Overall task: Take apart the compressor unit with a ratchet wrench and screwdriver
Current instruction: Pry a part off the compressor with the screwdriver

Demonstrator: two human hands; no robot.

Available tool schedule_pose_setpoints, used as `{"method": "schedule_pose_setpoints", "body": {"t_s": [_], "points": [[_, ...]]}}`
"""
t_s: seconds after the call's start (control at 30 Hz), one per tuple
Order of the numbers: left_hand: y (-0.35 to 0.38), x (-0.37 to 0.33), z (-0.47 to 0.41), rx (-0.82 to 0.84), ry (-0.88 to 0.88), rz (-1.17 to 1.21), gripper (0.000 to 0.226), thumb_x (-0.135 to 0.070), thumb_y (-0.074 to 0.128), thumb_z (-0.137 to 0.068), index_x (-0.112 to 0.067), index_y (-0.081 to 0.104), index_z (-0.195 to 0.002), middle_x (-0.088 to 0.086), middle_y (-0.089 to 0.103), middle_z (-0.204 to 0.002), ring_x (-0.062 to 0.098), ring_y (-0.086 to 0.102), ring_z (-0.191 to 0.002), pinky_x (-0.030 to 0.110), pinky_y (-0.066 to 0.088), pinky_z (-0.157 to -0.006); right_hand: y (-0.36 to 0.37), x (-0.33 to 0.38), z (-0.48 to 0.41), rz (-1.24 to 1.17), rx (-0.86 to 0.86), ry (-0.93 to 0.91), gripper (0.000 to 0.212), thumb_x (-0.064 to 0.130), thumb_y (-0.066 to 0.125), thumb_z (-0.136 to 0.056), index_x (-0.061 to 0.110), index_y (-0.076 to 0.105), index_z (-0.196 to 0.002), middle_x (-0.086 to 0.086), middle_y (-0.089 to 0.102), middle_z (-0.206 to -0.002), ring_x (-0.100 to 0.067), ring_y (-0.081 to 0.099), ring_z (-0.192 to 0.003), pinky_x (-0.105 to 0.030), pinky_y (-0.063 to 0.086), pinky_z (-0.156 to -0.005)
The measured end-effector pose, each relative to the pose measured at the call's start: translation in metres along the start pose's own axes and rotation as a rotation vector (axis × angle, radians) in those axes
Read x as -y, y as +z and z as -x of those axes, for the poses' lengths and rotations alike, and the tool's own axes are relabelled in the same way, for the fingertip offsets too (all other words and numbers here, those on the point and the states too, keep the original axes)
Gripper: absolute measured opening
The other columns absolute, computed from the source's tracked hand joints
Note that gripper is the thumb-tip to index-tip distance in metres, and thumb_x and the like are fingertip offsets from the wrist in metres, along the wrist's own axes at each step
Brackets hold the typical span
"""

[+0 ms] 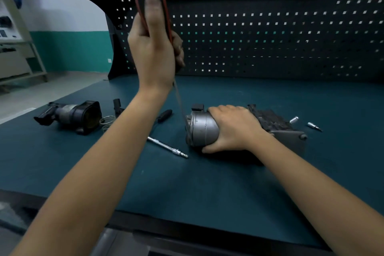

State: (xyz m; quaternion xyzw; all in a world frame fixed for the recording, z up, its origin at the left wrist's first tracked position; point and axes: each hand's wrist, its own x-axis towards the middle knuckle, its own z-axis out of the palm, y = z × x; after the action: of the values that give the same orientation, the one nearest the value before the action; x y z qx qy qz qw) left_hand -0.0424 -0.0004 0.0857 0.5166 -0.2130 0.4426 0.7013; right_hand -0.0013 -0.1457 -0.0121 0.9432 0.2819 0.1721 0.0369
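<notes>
Gripping the red-and-black handle of a screwdriver [150,0], the left hand [153,54] is raised high above the bench [228,193], fingers wrapped round the handle and the thumb laid flat up along it. The thin shaft slants down and to the right, reaching the left end of the compressor [204,131] - it is blurred, so where exactly the tip sits cannot be told.

The compressor lies on its side on the bench's green mat, a little right of centre. The right hand [232,129] clamps its silver cylinder, fingers curled over the top and the thumb pressed against the near side. The unit's dark finned body and a grey plate extend to the right, past the wrist.

Just left of the compressor lies a silver bar [168,146] with a bit at its end, and beyond it a black handle [165,115] partly hidden by the left forearm. Two small silver sockets [294,119] lie near the compressor's right side. Well apart on the left rest a black-and-silver part [70,115], a wire ring [107,120] beside it and a small black piece [117,107]. A dark pegboard [270,37] stands behind the bench.
</notes>
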Motion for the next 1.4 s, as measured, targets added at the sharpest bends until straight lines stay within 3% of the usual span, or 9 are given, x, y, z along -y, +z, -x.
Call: {"method": "schedule_pose_setpoints", "body": {"t_s": [0.13, 0.23, 0.7, 0.8, 0.97, 1.1, 1.2, 1.4], "points": [[0.009, 0.011, -0.01, -0.001, -0.067, -0.059, 0.031, -0.031, 0.037, -0.1, -0.014, 0.039, -0.074, -0.002, 0.038, -0.048, 0.01, 0.037, -0.036, 0.022, 0.033, -0.036, 0.0, -0.001, 0.0, 0.01, 0.003, -0.005, 0.082, 0.077, 0.062, -0.056, 0.018, 0.048, -0.112, 0.002, 0.059, -0.104, -0.02, 0.055, -0.097, -0.03, 0.036, -0.076], [0.024, 0.021, -0.01, 0.116, -0.107, -0.141, 0.03, -0.029, 0.041, -0.1, -0.013, 0.043, -0.074, -0.001, 0.042, -0.05, 0.008, 0.04, -0.035, 0.021, 0.034, -0.036, 0.0, -0.002, -0.001, -0.004, -0.007, -0.009, 0.079, 0.076, 0.062, -0.055, 0.019, 0.048, -0.108, 0.002, 0.059, -0.102, -0.02, 0.055, -0.095, -0.03, 0.035, -0.075], [0.07, 0.048, -0.005, 0.449, -0.133, -0.42, 0.037, -0.037, 0.05, -0.095, -0.017, 0.042, -0.064, -0.003, 0.046, -0.05, 0.012, 0.044, -0.041, 0.026, 0.039, -0.043, 0.002, -0.002, 0.0, -0.029, -0.012, -0.002, 0.08, 0.075, 0.063, -0.055, 0.021, 0.046, -0.111, 0.003, 0.059, -0.107, -0.02, 0.055, -0.099, -0.031, 0.037, -0.081], [0.059, 0.046, -0.013, 0.369, -0.144, -0.404, 0.033, -0.036, 0.049, -0.096, -0.017, 0.046, -0.07, -0.003, 0.046, -0.052, 0.011, 0.045, -0.041, 0.024, 0.04, -0.042, 0.002, -0.002, 0.0, -0.029, -0.029, -0.005, 0.082, 0.075, 0.062, -0.056, 0.02, 0.047, -0.114, 0.002, 0.06, -0.107, -0.02, 0.056, -0.099, -0.03, 0.038, -0.081], [0.015, 0.049, -0.033, -0.027, -0.192, -0.251, 0.037, -0.038, 0.044, -0.098, -0.012, 0.046, -0.072, -0.001, 0.045, -0.049, 0.008, 0.042, -0.035, 0.019, 0.035, -0.036, 0.003, -0.001, 0.001, -0.022, -0.044, 0.001, 0.081, 0.074, 0.062, -0.057, 0.019, 0.047, -0.113, 0.002, 0.059, -0.105, -0.02, 0.055, -0.098, -0.031, 0.037, -0.079], [0.017, 0.06, -0.038, -0.059, -0.23, -0.299, 0.04, -0.041, 0.045, -0.096, -0.012, 0.045, -0.068, -0.001, 0.046, -0.048, 0.009, 0.043, -0.034, 0.019, 0.035, -0.037, 0.002, 0.0, 0.001, -0.024, -0.045, -0.002, 0.079, 0.074, 0.062, -0.057, 0.018, 0.047, -0.111, 0.001, 0.059, -0.105, -0.021, 0.055, -0.098, -0.031, 0.036, -0.079], [0.03, 0.069, -0.037, 0.03, -0.258, -0.389, 0.041, -0.043, 0.047, -0.095, -0.015, 0.047, -0.065, -0.001, 0.049, -0.049, 0.01, 0.046, -0.038, 0.021, 0.037, -0.041, 0.003, -0.001, 0.0, -0.027, -0.056, -0.004, 0.082, 0.074, 0.063, -0.056, 0.018, 0.048, -0.114, 0.001, 0.06, -0.106, -0.022, 0.056, -0.099, -0.031, 0.037, -0.08], [0.062, 0.072, -0.018, 0.41, -0.243, -0.453, 0.04, -0.042, 0.05, -0.094, -0.016, 0.046, -0.064, -0.004, 0.049, -0.045, 0.011, 0.047, -0.035, 0.019, 0.037, -0.037, 0.004, -0.003, -0.001, -0.014, -0.077, -0.023, 0.08, 0.074, 0.062, -0.055, 0.02, 0.048, -0.113, 0.002, 0.06, -0.105, -0.021, 0.057, -0.097, -0.028, 0.029, -0.072]]}}
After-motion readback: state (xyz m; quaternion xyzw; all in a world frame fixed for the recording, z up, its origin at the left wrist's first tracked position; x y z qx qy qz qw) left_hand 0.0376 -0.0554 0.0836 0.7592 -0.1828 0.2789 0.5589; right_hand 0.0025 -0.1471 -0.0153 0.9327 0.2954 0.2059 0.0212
